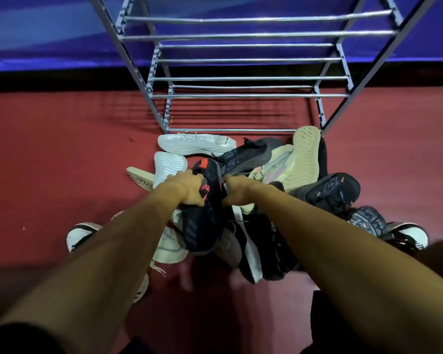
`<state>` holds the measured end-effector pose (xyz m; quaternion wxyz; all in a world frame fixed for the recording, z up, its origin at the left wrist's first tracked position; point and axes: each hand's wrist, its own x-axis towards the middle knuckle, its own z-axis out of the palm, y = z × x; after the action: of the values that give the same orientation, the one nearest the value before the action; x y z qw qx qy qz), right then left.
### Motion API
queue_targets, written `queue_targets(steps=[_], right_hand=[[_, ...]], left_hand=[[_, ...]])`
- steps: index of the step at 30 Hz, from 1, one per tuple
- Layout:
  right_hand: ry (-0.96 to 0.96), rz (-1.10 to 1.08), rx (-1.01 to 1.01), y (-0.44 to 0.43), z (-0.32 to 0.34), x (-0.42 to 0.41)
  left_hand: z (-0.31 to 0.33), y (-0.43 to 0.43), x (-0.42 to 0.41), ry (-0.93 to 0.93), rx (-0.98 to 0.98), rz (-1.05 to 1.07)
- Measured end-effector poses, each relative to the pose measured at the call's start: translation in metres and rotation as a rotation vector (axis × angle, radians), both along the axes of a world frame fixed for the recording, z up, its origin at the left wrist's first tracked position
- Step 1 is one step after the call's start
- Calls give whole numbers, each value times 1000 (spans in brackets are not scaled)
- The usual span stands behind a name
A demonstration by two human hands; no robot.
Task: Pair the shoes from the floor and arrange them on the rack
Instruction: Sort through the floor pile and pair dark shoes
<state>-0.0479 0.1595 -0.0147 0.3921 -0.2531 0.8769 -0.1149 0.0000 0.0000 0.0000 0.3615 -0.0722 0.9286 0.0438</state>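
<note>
Task barely begun, by look of things: rack (248, 79) bare on every rail in view, no pair set.
All shoes heaped on floor (62, 149) just in front of rack: white shoe (196, 144), tan-soled shoe (304, 157), dark shoes mixed through.
Left hand (187, 187) closed around black shoe with red marks (202, 215), sole up, atop heap.
Right hand (237, 191) curled at same shoe's other edge; grip unclear.
Matching and shelving left.

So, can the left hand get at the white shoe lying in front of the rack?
Probably not yet. The left hand grips a black shoe with red marks. The white shoe lies uncovered beyond it, before the rack, so the path looks free once the hand is emptied.
</note>
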Motion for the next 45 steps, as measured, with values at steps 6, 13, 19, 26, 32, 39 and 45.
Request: queue_targets(steps=[6,13,19,26,32,39,45], right_hand=[[37,-52,24,-13,-21,4],[37,-101,-22,-16,-23,4],[-25,-178,-98,-4,-5,8],[-190,-508,-394,13,39,2],[-103,-491,-552,11,125,-32],[172,-342,-616,16,226,-73],[133,-446,-896,20,285,-84]], left_hand=[[-9,0,-2,40,-52,-22],[-2,-2,0,74,56,14],[30,1,1,129,150,26],[109,5,-15,237,201,-90],[196,-9,-32,391,239,-150],[269,-16,-42,711,353,-121],[293,-23,-41,1104,610,61]])
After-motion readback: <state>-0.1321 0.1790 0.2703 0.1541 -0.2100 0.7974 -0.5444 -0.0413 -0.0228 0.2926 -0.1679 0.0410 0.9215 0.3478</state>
